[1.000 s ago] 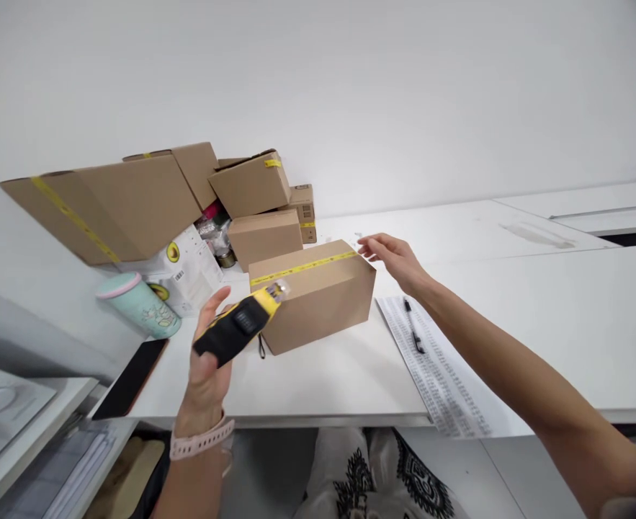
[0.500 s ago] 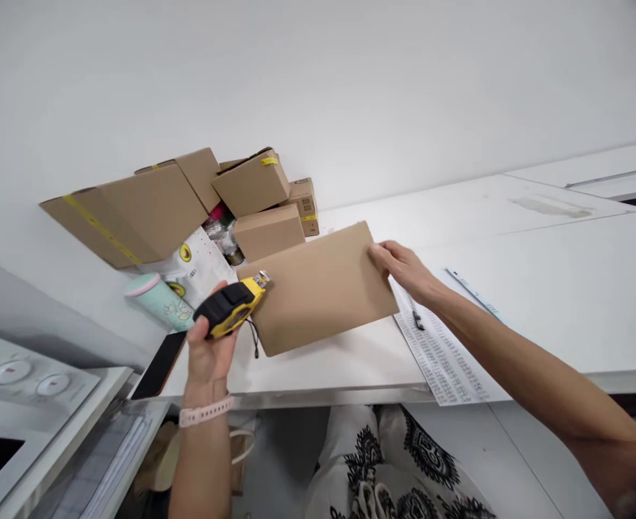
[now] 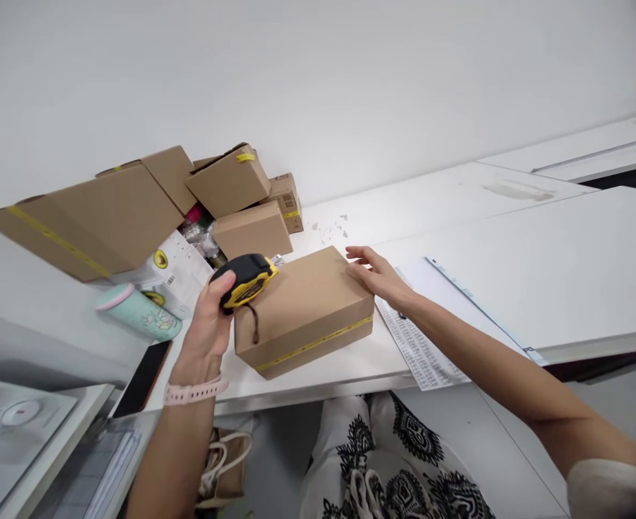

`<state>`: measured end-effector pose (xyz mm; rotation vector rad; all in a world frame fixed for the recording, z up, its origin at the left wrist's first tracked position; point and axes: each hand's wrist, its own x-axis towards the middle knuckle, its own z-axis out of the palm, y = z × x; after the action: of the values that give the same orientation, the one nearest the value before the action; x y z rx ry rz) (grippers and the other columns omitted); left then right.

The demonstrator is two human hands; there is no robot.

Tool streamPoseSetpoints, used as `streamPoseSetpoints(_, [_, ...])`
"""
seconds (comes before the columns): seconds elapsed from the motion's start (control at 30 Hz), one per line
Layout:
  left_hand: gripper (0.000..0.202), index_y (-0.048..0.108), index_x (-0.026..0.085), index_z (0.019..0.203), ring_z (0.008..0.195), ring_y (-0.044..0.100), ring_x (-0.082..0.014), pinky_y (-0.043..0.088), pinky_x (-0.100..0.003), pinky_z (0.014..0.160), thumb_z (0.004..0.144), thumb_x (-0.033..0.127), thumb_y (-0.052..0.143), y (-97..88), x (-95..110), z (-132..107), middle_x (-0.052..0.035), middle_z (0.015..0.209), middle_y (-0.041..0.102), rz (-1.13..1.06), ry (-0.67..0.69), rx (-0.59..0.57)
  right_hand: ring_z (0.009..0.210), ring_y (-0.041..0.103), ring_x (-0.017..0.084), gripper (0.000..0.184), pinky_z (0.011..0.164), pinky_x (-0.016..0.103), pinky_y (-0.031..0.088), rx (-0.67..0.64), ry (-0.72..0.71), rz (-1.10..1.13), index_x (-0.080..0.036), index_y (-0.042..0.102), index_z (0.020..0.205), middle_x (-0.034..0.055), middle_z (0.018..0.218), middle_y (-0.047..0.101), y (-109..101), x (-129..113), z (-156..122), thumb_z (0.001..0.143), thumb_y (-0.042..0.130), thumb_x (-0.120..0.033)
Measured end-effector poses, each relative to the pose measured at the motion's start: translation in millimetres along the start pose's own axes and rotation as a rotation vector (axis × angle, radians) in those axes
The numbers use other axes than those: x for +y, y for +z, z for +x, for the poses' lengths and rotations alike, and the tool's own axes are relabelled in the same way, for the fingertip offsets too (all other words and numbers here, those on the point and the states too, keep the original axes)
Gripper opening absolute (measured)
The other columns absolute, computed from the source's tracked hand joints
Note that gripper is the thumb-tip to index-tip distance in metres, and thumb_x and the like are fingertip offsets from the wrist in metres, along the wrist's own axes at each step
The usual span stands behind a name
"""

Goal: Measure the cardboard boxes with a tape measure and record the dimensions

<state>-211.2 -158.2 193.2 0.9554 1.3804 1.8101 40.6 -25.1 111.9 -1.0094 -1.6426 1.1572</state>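
A black-and-yellow tape measure is gripped in my left hand, its dark wrist strap dangling over the near box. That cardboard box, with yellow tape along its front side, rests on the white table in front of me. The tape measure's front end is over the box's left part. My right hand is at the box's right end with fingers stretched out and apart. Its fingertips are by the far right corner; whether they touch the cardboard is hard to tell.
Several cardboard boxes are piled at the back left, beside a mint tumbler lying on its side. A black phone-like slab lies at the table's left edge. Printed sheets and a pale blue ruler lie at right.
The box has been tilted down so that its taped front side shows. My right hand has loosened its pinch on the box's edge. My left hand still holds the tape measure, now turned.
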Motion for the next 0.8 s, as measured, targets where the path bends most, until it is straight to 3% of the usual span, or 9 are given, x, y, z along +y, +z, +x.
streamPoseSetpoints(0.13, [0.044,0.075,0.016,0.102,0.071,0.075,-0.0278,0.063,-0.037,0.059,0.072,0.048,0.074,48.6,12,13,-0.0093,0.09,0.078,0.059,-0.267,-0.26,0.131,0.05,0.026,0.063,0.108,0.05,0.045,0.028,-0.151,0.028,-0.029,0.049,0.139,0.0086,0.15,0.049,2,6,-10,0.077,0.058,-0.026])
streamPoseSetpoints(0.23, [0.045,0.075,0.015,0.102,0.064,0.074,-0.0245,0.064,-0.037,0.058,0.073,0.05,0.075,79.0,3,29,-0.0106,0.089,0.078,0.155,-0.392,-0.335,0.136,0.046,0.027,0.069,0.111,0.052,0.041,0.01,-0.183,0.026,-0.031,0.044,0.144,0.0089,0.154,0.044,1,13,-16,0.077,0.06,-0.027])
streamPoseSetpoints(0.33, [0.044,0.076,0.017,0.098,0.067,0.074,-0.0233,0.064,-0.033,0.057,0.07,0.051,0.079,98.8,-11,42,-0.0099,0.087,0.079,0.198,-0.435,-0.358,0.139,0.043,0.027,0.069,0.113,0.052,0.038,-0.016,-0.168,0.018,-0.031,0.042,0.146,0.0091,0.156,0.041,-1,18,-18,0.079,0.061,-0.031])
streamPoseSetpoints(0.6, [0.041,0.076,0.017,0.089,0.068,0.073,-0.0238,0.063,-0.033,0.052,0.069,0.052,0.08,118.0,-21,46,-0.011,0.091,0.078,0.234,-0.52,-0.433,0.148,0.032,0.027,0.064,0.119,0.055,0.031,-0.086,-0.248,-0.157,-0.032,0.044,0.149,0.0081,0.16,0.038,-7,25,-10,0.086,0.056,-0.033])
streamPoseSetpoints(0.8, [0.045,0.077,0.019,0.091,0.053,0.068,-0.0198,0.057,-0.028,0.044,0.069,0.058,0.078,114.9,-20,51,-0.0085,0.087,0.079,0.345,-0.525,-0.365,0.147,0.035,0.032,0.056,0.118,0.059,0.03,-0.236,-0.352,-0.504,-0.026,0.053,0.145,0.0097,0.155,0.047,-12,9,-1,0.092,0.05,-0.042])
